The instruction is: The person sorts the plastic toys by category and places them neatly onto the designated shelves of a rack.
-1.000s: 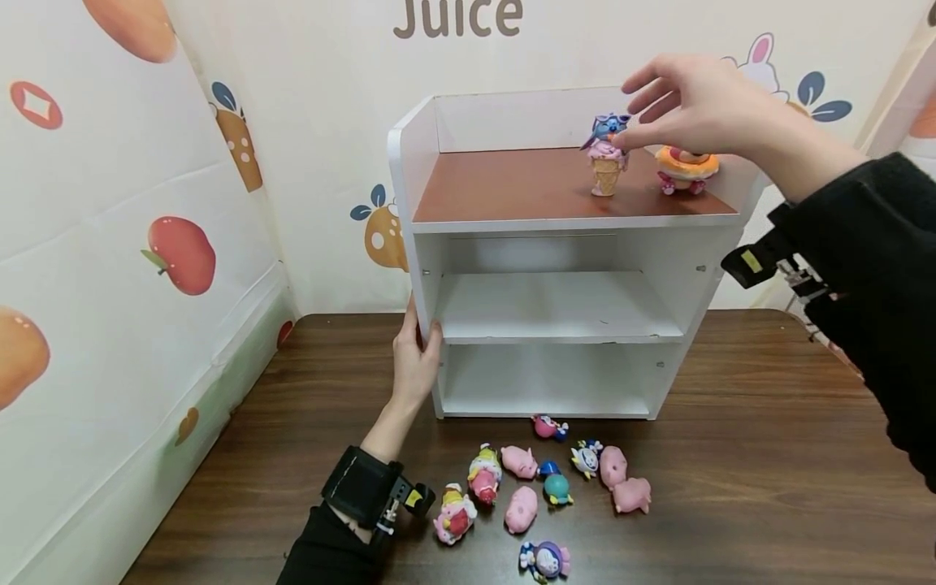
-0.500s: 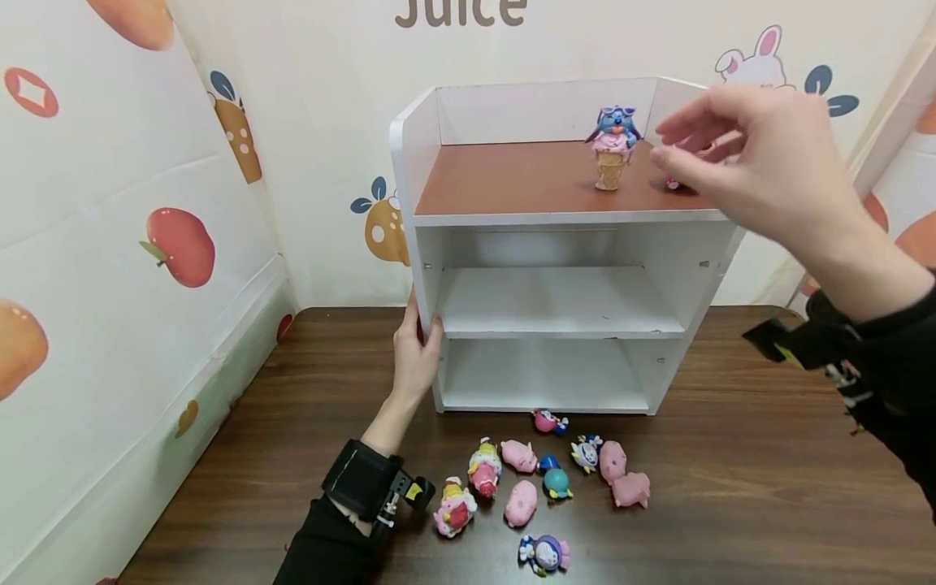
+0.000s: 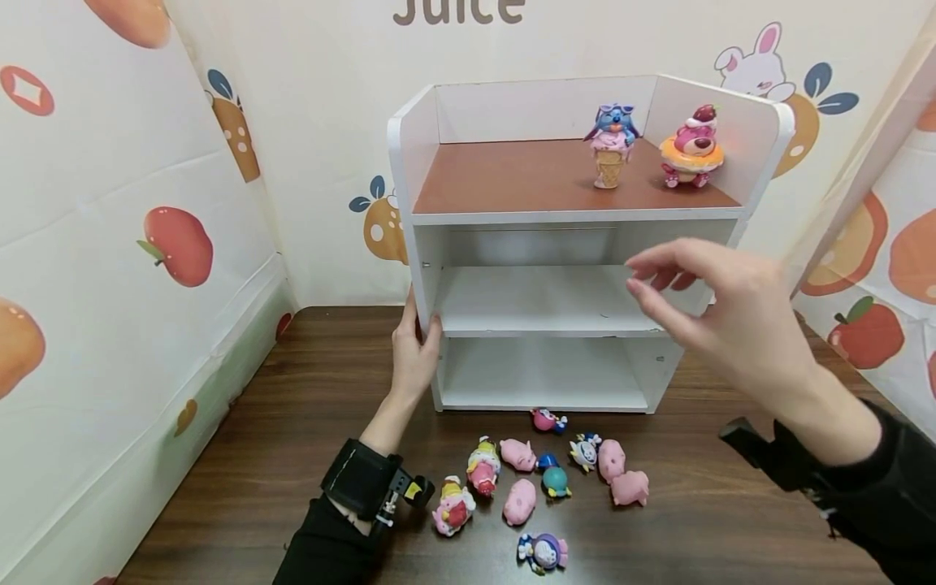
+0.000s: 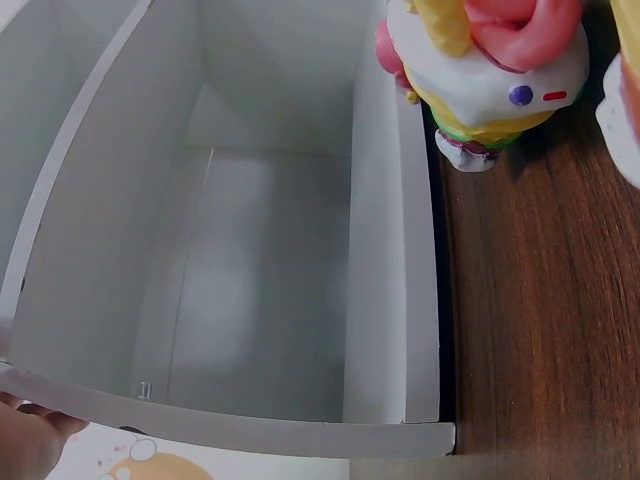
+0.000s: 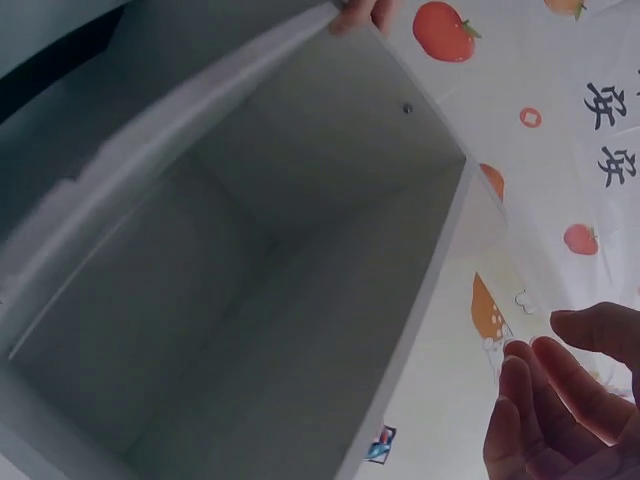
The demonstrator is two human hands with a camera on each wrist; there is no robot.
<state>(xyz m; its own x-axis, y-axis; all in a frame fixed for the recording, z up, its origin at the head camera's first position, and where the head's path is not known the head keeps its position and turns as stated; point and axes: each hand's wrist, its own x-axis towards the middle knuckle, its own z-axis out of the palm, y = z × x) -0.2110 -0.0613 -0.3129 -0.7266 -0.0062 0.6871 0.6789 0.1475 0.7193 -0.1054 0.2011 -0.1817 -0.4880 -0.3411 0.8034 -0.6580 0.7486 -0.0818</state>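
A small white shelf unit with a brown top stands on the table. My left hand grips its left side panel, thumb at the front edge; the left wrist view shows those fingers at the panel. My right hand hovers in front of the right side, level with the middle shelf, fingers loosely bent and holding nothing. On the top, a blue figurine on an ice cream cone stands upright, left of a pink bear figurine with a strawberry on its head and an orange ring round its body.
Several figurines lie on the wooden table before the shelf: pink pigs, a teal one with a blue cap, a purple-hooded one and two with yellow tops. A fruit-printed wall covering borders the left.
My right hand has drawn away from the top, passing right and then down in front of the shelf. Both top figurines stay there. My left hand keeps its hold on the panel.
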